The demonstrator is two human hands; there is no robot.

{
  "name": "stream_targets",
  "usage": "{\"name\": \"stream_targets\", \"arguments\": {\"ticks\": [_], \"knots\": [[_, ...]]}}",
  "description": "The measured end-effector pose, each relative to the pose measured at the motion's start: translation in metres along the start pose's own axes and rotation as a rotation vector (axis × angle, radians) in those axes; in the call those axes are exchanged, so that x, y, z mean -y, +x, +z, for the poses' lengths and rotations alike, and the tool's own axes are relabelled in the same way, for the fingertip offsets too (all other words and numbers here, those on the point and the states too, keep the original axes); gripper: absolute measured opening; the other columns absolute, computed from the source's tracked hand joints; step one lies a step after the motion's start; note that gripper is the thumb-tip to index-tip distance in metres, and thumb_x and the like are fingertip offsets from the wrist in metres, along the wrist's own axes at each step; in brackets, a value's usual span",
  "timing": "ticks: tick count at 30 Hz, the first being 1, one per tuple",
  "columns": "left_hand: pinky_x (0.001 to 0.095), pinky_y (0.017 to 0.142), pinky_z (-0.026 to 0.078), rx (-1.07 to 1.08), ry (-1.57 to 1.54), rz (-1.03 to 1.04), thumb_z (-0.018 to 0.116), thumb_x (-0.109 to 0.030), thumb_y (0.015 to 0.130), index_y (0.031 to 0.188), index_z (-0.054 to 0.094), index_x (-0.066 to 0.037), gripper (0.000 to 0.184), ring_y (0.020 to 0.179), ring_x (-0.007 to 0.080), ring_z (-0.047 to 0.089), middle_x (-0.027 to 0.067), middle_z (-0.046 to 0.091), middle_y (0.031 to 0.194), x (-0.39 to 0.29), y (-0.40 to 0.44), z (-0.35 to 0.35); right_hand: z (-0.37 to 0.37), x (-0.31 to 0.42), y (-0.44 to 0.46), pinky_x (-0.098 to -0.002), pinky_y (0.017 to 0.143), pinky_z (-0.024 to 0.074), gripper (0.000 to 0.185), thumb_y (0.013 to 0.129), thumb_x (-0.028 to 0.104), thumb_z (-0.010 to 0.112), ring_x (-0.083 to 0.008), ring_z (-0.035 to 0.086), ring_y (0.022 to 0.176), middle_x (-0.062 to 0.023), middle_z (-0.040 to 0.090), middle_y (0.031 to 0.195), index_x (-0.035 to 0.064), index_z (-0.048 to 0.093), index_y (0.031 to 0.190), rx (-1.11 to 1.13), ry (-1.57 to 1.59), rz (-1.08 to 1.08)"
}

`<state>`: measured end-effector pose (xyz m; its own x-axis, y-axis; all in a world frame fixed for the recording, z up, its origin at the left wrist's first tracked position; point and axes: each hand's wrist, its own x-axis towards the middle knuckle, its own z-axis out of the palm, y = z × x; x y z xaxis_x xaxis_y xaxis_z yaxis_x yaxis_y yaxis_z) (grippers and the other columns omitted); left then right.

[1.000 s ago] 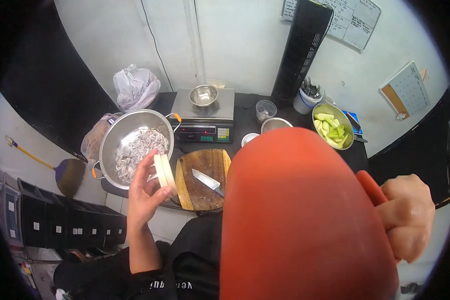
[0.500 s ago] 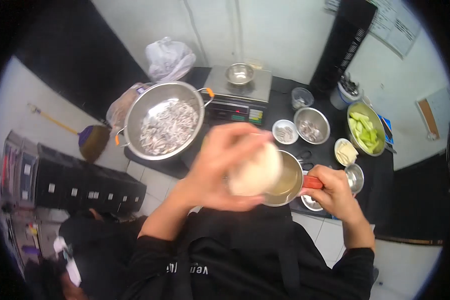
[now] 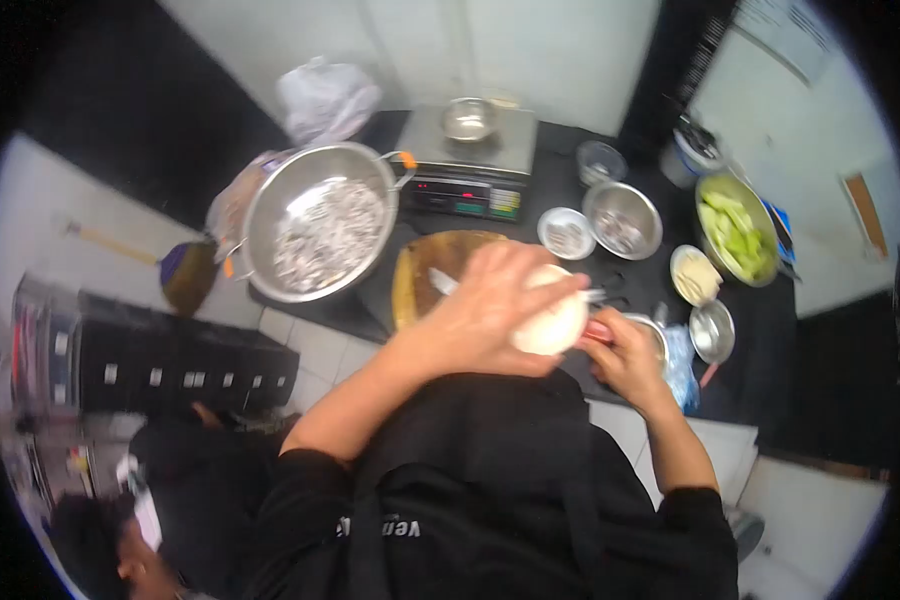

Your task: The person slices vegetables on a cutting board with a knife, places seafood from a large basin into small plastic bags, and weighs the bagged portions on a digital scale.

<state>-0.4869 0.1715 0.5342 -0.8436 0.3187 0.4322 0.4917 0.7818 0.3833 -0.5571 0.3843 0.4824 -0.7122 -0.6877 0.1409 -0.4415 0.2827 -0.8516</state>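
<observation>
My left hand (image 3: 490,310) is wrapped round a pale cream, round, bowl-like thing (image 3: 555,325), whose exact kind I cannot make out. Fingers lie over its top and the thumb is below. Just to the right, my right hand (image 3: 625,360) grips a red handle (image 3: 597,332); its saucepan is now mostly hidden behind the cream thing and my left hand. Beyond my left hand lies a round wooden cutting board (image 3: 420,262), with a blade-like shiny piece (image 3: 443,282) on it.
A large steel colander-like pan (image 3: 260,215) of chopped pieces stands left. A scale (image 3: 470,190) bears a small steel bowl (image 3: 468,120). Several bowls, one with green vegetables (image 3: 735,235), crowd the right. A co-worker (image 3: 190,500) is at lower left.
Both hands have moved closer together, the right one inward and down. The saucepan, earlier showing liquid inside, is now mostly covered. The cutting board has come into sight.
</observation>
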Motion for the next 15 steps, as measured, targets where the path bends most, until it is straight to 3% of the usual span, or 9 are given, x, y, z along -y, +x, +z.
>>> {"name": "stream_targets", "arguments": {"ticks": [3, 5, 8, 10, 12, 14, 15], "knots": [[0.048, 0.092, 0.035, 0.077, 0.035, -0.01, 0.077, -0.029, 0.059, 0.125, 0.056, -0.013, 0.071, 0.106, 0.037, 0.047, 0.0182, 0.05, 0.114, 0.004, 0.001, 0.005, 0.007, -0.015, 0.0, -0.0369, 0.06, 0.0492, 0.024, 0.079, 0.023, 0.071, -0.0317, 0.065, 0.073, -0.0147, 0.064, 0.08, 0.0036, 0.06, 0.088, -0.047, -0.038, -0.152], [0.0494, 0.093, 0.035, 0.093, -0.025, -0.016, 0.078, -0.028, 0.059, 0.126, 0.056, -0.014, 0.072, 0.108, 0.0354, 0.047, 0.0169, 0.051, 0.114, 0.016, -0.001, 0.016, 0.013, -0.024, -0.001, -0.0386, 0.062, 0.0489, 0.026, 0.081, 0.025, 0.069, -0.0339, 0.064, 0.076, -0.0156, 0.064, 0.079, 0.003, 0.058, 0.089, -0.054, -0.004, -0.095], [0.0493, 0.1, 0.031, 0.155, 0.005, -0.079, 0.079, -0.034, 0.062, 0.134, 0.046, -0.016, 0.081, 0.118, 0.0357, 0.041, 0.0174, 0.045, 0.127, 0.022, -0.003, 0.034, 0.012, -0.04, 0.004, -0.038, 0.062, 0.0489, 0.027, 0.081, 0.025, 0.069, -0.0338, 0.064, 0.076, -0.0156, 0.064, 0.08, 0.0026, 0.057, 0.089, 0.037, 0.02, 0.056], [0.0477, 0.107, 0.024, 0.144, 0.014, -0.17, 0.074, -0.04, 0.071, 0.142, 0.034, -0.015, 0.085, 0.126, 0.038, 0.034, 0.019, 0.034, 0.14, 0.029, -0.015, 0.047, 0.017, -0.072, 0.009, -0.0341, 0.056, 0.0491, 0.027, 0.082, 0.026, 0.069, -0.0271, 0.065, 0.068, -0.0134, 0.065, 0.081, 0.002, 0.057, 0.09, -0.045, 0.103, 0.077], [0.0468, 0.107, 0.024, 0.047, -0.098, -0.323, 0.072, -0.041, 0.074, 0.142, 0.033, -0.013, 0.083, 0.128, 0.0382, 0.032, 0.0196, 0.033, 0.14, 0.046, -0.036, 0.064, 0.008, -0.095, 0.007, -0.0249, 0.045, 0.0468, 0.026, 0.086, 0.026, 0.065, -0.0108, 0.058, 0.055, -0.0074, 0.065, 0.081, 0.0023, 0.058, 0.092, -0.05, 0.25, 0.293], [0.042, 0.105, 0.028, -0.138, -0.226, -0.524, 0.067, -0.041, 0.081, 0.14, 0.035, -0.006, 0.076, 0.127, 0.0367, 0.035, 0.0212, 0.036, 0.138, 0.068, -0.063, 0.078, 0.0, -0.127, 0.002, -0.0238, 0.044, 0.0461, 0.024, 0.087, 0.025, 0.064, -0.0113, 0.057, 0.053, -0.006, 0.062, 0.081, 0.0025, 0.058, 0.094, -0.19, 0.26, 0.354], [0.042, 0.105, 0.028, -0.157, -0.203, -0.558, 0.067, -0.041, 0.081, 0.14, 0.035, -0.006, 0.076, 0.127, 0.0367, 0.035, 0.0212, 0.036, 0.138, 0.076, -0.082, 0.08, -0.001, -0.171, -0.002, -0.0233, 0.044, 0.0459, 0.023, 0.087, 0.023, 0.065, -0.0123, 0.058, 0.056, -0.0067, 0.059, 0.082, 0.0017, 0.059, 0.093, -0.293, 0.105, 0.155]]}}
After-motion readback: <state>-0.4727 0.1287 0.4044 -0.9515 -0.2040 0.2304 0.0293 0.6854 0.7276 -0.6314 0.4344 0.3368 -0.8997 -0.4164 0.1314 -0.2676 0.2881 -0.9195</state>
